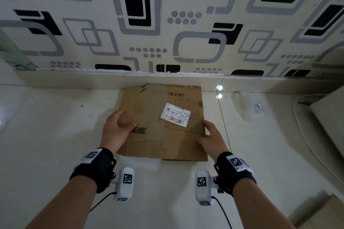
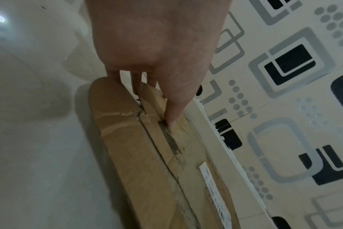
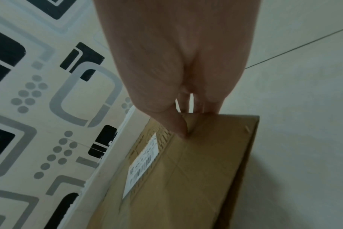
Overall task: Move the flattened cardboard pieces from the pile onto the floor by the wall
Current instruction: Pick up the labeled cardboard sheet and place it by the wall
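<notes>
Glossy tiled floor [image 1: 65,135] beneath flattened cardboard piece [image 1: 160,135], far edge at wall [image 1: 167,24]. Pinched at left edge by left hand [image 1: 116,129], right edge by right hand [image 1: 211,138], thumbs on top.

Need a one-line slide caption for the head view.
Both hands, left and right, grip a flattened cardboard with a label by the wall.

Wall [image 1: 104,5]: cream tiles printed with black and grey rounded rectangles and clusters of grey dots. A plain cream skirting band [image 1: 74,80] runs along its foot, with a ragged white edge on top. Floor [image 1: 55,126]: glossy pale tiles with thin dark joints and two bright light reflections [image 1: 219,91]. A white cable [image 1: 305,135] curves along the floor at right beside a pale block, blurred.
</notes>
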Available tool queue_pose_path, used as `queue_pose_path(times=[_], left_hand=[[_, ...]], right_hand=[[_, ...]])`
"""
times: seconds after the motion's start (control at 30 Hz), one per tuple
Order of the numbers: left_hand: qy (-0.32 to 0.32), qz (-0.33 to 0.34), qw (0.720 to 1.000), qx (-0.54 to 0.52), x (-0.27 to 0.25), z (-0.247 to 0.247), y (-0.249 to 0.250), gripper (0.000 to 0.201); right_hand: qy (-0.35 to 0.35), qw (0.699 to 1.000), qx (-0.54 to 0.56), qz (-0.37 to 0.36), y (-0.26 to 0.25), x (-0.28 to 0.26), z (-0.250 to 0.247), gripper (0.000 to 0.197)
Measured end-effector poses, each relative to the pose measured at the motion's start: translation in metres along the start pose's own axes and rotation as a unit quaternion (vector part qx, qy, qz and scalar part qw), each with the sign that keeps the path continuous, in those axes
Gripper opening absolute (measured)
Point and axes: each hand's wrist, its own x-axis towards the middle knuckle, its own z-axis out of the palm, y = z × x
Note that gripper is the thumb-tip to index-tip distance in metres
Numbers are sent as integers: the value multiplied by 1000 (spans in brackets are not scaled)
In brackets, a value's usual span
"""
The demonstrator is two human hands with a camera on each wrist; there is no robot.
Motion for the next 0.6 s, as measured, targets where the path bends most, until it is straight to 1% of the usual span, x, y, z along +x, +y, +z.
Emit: queue_pose_path(times=[0.13, 0.23, 0.27, 0.33, 0.4, 0.53, 0.6], left_hand=[[29, 24, 997, 63, 5, -2, 2, 78], [59, 63, 988, 128, 3, -1, 18, 75], [64, 74, 986, 137, 0, 1, 25, 73], [65, 100, 984, 133, -5, 8, 39, 69], [58, 130, 982, 121, -11, 17, 53, 65], [37, 152, 982, 109, -29, 44, 85, 59], [9, 176, 982, 72, -33, 65, 96, 58]], right_hand=[[2, 1000, 3, 0, 3, 1, -2, 71], [35, 999, -2, -4, 5, 0, -9, 71], [54, 998, -20, 1, 7, 1, -11, 70], [101, 988, -112, 44, 9, 1, -17, 70], [145, 964, -189, 116, 13, -1, -26, 71], [170, 938, -216, 209, 33, -10, -53, 76], [184, 924, -228, 244, 48, -18, -71, 77]])
